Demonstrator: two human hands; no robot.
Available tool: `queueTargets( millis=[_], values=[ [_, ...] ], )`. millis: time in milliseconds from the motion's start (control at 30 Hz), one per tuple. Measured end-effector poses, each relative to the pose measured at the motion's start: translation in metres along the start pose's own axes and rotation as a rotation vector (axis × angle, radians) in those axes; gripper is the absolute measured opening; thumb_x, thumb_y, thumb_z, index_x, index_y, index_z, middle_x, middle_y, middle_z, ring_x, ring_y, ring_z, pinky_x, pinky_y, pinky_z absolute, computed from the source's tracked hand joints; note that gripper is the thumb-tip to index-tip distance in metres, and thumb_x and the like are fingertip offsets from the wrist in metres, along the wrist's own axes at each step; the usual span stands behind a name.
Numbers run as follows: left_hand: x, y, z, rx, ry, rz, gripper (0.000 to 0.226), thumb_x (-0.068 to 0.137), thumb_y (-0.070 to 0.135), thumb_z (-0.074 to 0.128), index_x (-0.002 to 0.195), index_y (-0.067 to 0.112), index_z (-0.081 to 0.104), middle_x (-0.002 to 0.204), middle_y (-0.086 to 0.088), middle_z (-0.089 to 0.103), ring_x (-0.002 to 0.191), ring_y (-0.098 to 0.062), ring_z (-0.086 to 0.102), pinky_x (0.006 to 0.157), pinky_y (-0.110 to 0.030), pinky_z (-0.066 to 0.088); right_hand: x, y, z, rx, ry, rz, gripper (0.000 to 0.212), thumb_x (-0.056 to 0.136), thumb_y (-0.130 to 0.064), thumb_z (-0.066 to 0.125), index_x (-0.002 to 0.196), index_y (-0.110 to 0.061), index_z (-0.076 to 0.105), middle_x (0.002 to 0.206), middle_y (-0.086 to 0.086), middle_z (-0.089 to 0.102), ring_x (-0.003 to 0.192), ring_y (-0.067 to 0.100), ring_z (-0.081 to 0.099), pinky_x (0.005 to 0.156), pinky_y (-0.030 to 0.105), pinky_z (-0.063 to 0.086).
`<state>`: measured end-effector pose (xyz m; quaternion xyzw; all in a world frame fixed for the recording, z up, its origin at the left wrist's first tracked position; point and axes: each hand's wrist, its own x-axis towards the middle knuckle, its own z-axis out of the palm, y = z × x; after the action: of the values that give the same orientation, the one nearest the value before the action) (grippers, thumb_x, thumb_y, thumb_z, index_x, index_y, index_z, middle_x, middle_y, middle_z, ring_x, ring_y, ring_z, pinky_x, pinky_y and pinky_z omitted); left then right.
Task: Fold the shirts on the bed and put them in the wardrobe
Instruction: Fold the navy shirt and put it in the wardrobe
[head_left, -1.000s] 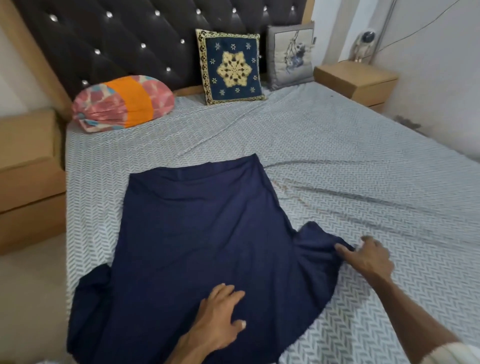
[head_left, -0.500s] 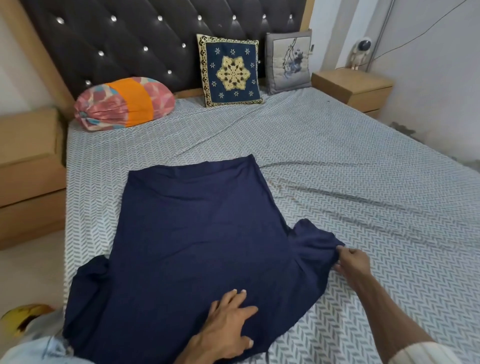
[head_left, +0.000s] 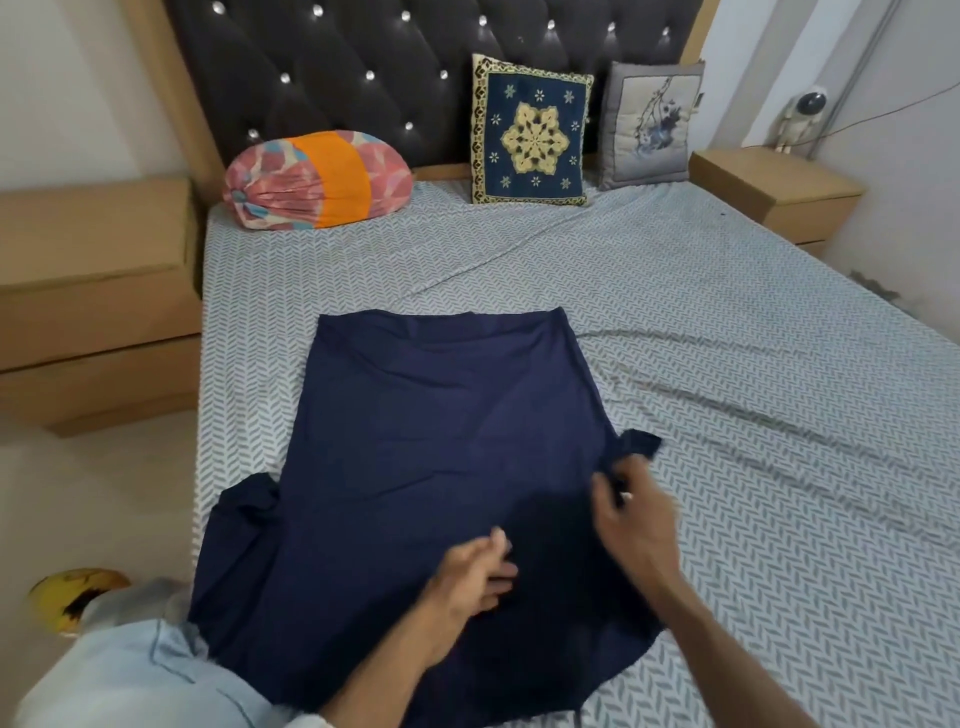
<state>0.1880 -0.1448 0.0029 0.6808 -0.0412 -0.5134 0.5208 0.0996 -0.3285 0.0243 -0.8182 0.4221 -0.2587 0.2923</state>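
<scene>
On bed (head_left: 727, 364): navy shirt (head_left: 426, 441) spread flat; right hand (head_left: 631, 519) fingers pinch sleeve, left hand (head_left: 475, 577) flat.

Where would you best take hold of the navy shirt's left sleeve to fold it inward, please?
Probably pinch the left sleeve of the navy shirt at its bunched outer end, coming from the bed's left edge. It lies crumpled beside the body there, uncovered, while the left hand rests flat on the shirt.

free: sheet (head_left: 753, 415) right of shirt (head_left: 415, 441) | blocked: cushions (head_left: 530, 130) at headboard
</scene>
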Motion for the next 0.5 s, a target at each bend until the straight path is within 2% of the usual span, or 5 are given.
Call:
queueTargets(
  millis=[100,167,233,367,500],
  values=[
    [0.011,0.008,-0.022,-0.361,0.098,-0.098,0.052,0.094,0.062,0.047,0.109,0.016,0.067,0.106,-0.016,0.073,0.103,-0.033,0.067,0.094,-0.047,0.053,-0.039,-0.025,0.043,-0.199,-0.208,-0.423,0.010,0.092,-0.032,0.056,0.088,-0.025,0.051,0.082,-0.005,0.065,0.076,0.015,0.060,0.061,0.034,0.047],
    [0.014,0.009,-0.035,-0.411,0.140,-0.124,0.053,0.089,0.060,0.059,0.104,0.011,0.071,0.099,-0.016,0.075,0.098,-0.035,0.069,0.090,-0.050,0.056,-0.062,-0.028,0.068,-0.290,-0.386,-0.663,0.010,0.093,-0.037,0.049,0.096,-0.027,0.052,0.095,-0.010,0.064,0.086,0.013,0.063,0.062,0.032,0.052],
    [0.016,0.007,-0.043,-0.365,0.157,-0.141,0.050,0.084,0.052,0.071,0.104,0.007,0.072,0.096,-0.014,0.076,0.093,-0.035,0.071,0.082,-0.050,0.060,-0.074,-0.019,0.083,-0.322,-0.569,-0.775,0.022,0.094,-0.040,0.047,0.111,-0.027,0.053,0.116,-0.012,0.063,0.104,0.014,0.062,0.077,0.030,0.055],
    [0.023,-0.002,-0.048,-0.389,0.277,-0.137,0.033,0.084,0.020,0.078,0.109,0.003,0.065,0.109,-0.016,0.069,0.093,-0.034,0.069,0.071,-0.048,0.062,-0.077,0.010,0.070,-0.420,-0.595,-0.766,0.062,0.076,-0.039,0.059,0.135,-0.025,0.047,0.145,-0.006,0.049,0.132,0.015,0.046,0.108,0.035,0.042],
    [0.022,-0.007,-0.051,-0.377,0.355,-0.116,0.012,0.094,0.006,0.063,0.105,0.007,0.068,0.107,-0.012,0.067,0.092,-0.032,0.068,0.066,-0.040,0.062,-0.071,0.049,0.034,-0.489,-0.458,-0.547,0.074,0.058,-0.022,0.064,0.130,-0.020,0.047,0.132,0.000,0.056,0.116,0.024,0.057,0.095,0.038,0.048]
  ],
)
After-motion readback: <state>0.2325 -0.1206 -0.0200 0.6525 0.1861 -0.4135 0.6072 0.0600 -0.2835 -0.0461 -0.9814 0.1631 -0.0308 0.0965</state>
